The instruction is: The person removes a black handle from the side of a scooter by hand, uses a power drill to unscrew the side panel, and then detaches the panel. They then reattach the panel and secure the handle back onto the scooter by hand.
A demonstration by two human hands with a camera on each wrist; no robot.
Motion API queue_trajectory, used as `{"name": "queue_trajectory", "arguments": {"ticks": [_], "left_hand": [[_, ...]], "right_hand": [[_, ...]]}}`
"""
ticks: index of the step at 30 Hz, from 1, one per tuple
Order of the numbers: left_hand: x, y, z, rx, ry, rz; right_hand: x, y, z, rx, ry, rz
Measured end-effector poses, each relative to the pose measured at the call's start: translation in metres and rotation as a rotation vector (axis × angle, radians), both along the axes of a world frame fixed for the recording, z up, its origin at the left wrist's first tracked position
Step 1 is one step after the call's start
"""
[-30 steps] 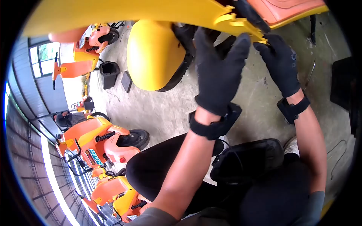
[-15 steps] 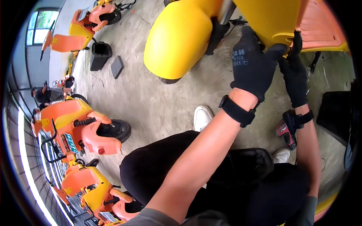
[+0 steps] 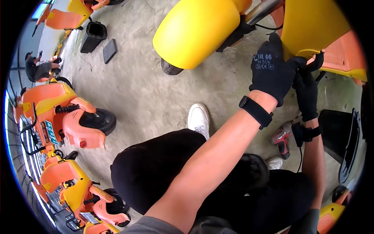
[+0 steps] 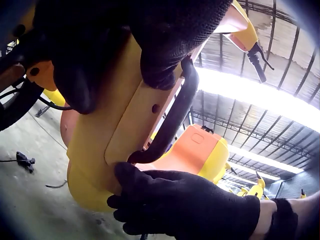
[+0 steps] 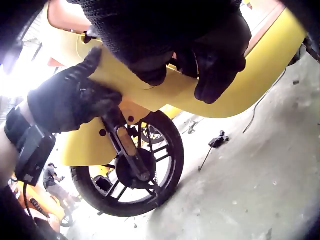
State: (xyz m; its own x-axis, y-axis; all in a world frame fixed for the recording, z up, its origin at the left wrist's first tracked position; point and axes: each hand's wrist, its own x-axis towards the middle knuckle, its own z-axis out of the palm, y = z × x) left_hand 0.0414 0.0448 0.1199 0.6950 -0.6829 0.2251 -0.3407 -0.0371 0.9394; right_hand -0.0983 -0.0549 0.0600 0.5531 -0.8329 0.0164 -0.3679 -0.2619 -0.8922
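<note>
A yellow scooter body panel (image 3: pixel 311 29) stands at upper right in the head view, a black curved tube (image 4: pixel 176 117) along its edge. My left hand (image 3: pixel 272 72), in a black glove, grips the panel's side, thumb on one face and fingers on the other in the left wrist view. Close below it, my gloved right hand (image 3: pixel 306 93) pinches the panel's lower end with thumb and fingers, near the tube's end. Each hand partly hides the edge it holds. The scooter's yellow front fender (image 3: pixel 196 33) and spoked front wheel (image 5: pixel 132 172) are to the left.
A red and grey cordless drill (image 3: pixel 281 140) is on the concrete floor beside the right forearm. Black bins (image 3: pixel 337 130) stand at right. Other orange-yellow scooters (image 3: pixel 74 113) line the left, with another person (image 3: pixel 37 66) behind. A dark flat block (image 3: pixel 110 51) lies on the floor.
The head view has shifted, bringing more floor and the drill into sight. My left hand, with thumb and fingers spread apart earlier, has moved right against the panel, close to my right hand.
</note>
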Motion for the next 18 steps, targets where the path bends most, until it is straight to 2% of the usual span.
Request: {"name": "queue_trajectory", "arguments": {"ticks": [4,6,10,18], "left_hand": [[0.001,-0.003,-0.002,0.008,0.059,-0.019],[0.000,-0.009,-0.008,-0.121,-0.169,0.151],[-0.002,-0.006,-0.002,-0.056,-0.094,0.117],[-0.004,-0.011,-0.008,-0.062,-0.163,0.183]], "right_hand": [[0.002,-0.004,0.001,0.101,-0.089,-0.005],[-0.001,-0.013,-0.009,0.174,-0.183,0.025],[0.001,-0.009,0.000,0.182,-0.158,-0.004],[0.002,-0.004,0.000,0.162,-0.162,-0.058]]}}
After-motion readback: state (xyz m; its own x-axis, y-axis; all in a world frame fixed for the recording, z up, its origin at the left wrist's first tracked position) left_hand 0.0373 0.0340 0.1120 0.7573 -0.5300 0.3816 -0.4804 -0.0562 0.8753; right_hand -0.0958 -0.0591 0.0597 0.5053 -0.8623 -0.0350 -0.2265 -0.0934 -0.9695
